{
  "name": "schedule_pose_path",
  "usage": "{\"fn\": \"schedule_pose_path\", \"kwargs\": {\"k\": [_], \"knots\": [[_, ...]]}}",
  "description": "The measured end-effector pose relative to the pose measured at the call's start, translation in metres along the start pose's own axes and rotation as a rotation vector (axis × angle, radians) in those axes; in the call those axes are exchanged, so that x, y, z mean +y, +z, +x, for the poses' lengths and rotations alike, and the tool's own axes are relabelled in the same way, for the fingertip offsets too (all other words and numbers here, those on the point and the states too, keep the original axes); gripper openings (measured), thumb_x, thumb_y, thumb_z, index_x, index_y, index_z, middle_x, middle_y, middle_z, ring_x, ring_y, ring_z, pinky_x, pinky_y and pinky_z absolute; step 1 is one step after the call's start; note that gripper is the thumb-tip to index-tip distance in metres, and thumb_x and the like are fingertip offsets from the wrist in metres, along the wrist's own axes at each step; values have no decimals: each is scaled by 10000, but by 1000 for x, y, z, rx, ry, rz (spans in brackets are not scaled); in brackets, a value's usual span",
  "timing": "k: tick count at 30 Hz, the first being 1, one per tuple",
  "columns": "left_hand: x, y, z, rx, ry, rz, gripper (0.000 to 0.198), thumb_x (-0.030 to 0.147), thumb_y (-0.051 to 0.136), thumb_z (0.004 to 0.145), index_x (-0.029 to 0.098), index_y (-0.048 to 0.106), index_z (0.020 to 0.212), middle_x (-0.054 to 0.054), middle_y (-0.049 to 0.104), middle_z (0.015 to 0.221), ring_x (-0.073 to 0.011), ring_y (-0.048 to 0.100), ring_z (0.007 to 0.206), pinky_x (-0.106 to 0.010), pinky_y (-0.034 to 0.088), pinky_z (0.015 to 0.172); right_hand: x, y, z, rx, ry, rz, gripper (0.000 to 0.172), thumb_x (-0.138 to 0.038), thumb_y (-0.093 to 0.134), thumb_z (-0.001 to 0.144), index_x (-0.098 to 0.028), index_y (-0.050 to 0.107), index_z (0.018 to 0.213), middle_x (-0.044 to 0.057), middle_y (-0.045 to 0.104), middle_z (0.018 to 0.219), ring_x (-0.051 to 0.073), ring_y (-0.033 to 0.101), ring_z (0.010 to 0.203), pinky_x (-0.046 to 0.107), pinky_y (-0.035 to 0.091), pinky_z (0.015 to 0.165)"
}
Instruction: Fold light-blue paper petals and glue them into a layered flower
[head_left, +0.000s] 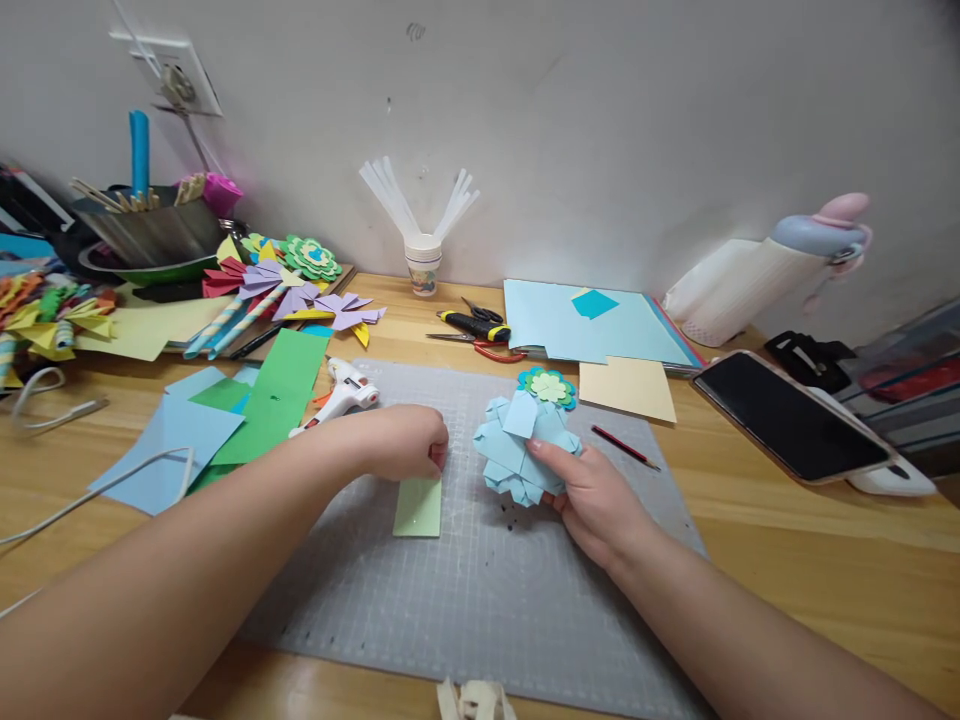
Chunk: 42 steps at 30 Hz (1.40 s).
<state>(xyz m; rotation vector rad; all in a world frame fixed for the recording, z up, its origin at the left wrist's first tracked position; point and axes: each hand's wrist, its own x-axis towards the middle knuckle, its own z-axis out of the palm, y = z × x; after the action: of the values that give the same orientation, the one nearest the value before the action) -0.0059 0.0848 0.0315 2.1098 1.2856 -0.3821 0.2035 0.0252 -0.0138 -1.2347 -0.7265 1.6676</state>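
Observation:
My right hand (592,490) holds a light blue folded-paper flower (521,455), thumb on top and fingers underneath. A pale blue paper tab stands up near the flower's middle. Just behind it lies a layered green and blue paper rosette (549,387). My left hand (411,442) is closed over the far end of a light green paper strip (418,510) on the grey cutting mat (450,610). What its fingertips pinch is hidden. A white glue gun (346,390) rests on its side behind my left wrist.
Green paper (274,395) and blue sheets (176,450) lie at left, crossed by a white cable (135,490). Scissors (499,350), a cutter (474,325), a paper cup with white sticks (424,265), a pencil (625,448) and a phone (799,415) lie around the mat.

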Motion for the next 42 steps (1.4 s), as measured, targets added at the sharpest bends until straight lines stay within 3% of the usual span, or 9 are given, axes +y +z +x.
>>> {"fn": "schedule_pose_path", "kwargs": {"k": [5,9,14,18,20,24,28,35,42], "knots": [[-11,-8,-10,129,-70,-201,41,234,613,626,226,649,611,27,633,611,-148,537,559,-252,355,503,-3,1,-4,1,20,-10,382,-386,766,683,-161,684,980,76,746,868,201,666,675,262,485,533],[-14,-7,-25,432,-186,-438,102,302,554,659,204,583,663,27,557,583,-127,482,505,-234,330,449,-2,2,-6,36,71,-75,390,-391,753,683,-152,673,980,80,735,840,204,656,658,293,511,541],[15,22,-38,896,-250,-708,189,394,401,814,216,461,812,13,525,697,-118,482,547,-243,399,507,1,9,-12,-33,128,-139,325,-372,723,687,-141,663,907,57,697,740,180,623,593,280,490,499],[46,53,-37,1056,-167,-896,166,384,520,798,221,495,775,16,557,704,-133,529,609,-252,439,544,4,15,-17,-41,167,-178,318,-378,706,678,-138,647,880,44,667,714,176,611,589,282,482,500],[53,67,-34,1115,-105,-837,121,342,537,812,226,516,783,12,584,750,-140,537,649,-268,447,578,4,17,-19,-32,180,-171,288,-370,689,677,-150,637,856,27,650,692,161,591,573,275,479,496],[53,84,-29,1191,77,-509,68,191,527,837,229,512,783,9,586,806,-142,539,733,-286,432,658,4,18,-21,-46,191,-135,200,-338,650,664,-177,613,778,-9,591,615,142,543,527,270,476,474],[48,91,-29,1169,253,-342,124,110,548,832,226,506,819,-9,606,888,-155,563,871,-317,436,778,2,18,-21,-72,198,-114,154,-319,617,659,-180,594,721,-12,568,581,140,526,512,276,484,470],[50,93,-30,1069,336,-146,148,90,579,822,216,501,820,-28,627,921,-178,564,884,-354,429,781,-1,18,-22,-104,175,-60,119,-299,597,665,-189,582,705,-36,531,562,119,492,499,258,482,473],[54,92,-30,1051,367,-23,132,97,563,836,209,498,808,-21,650,900,-180,572,862,-344,410,779,-1,20,-23,-129,153,-23,93,-283,598,677,-198,562,684,-48,483,553,109,440,512,223,441,464]]}}
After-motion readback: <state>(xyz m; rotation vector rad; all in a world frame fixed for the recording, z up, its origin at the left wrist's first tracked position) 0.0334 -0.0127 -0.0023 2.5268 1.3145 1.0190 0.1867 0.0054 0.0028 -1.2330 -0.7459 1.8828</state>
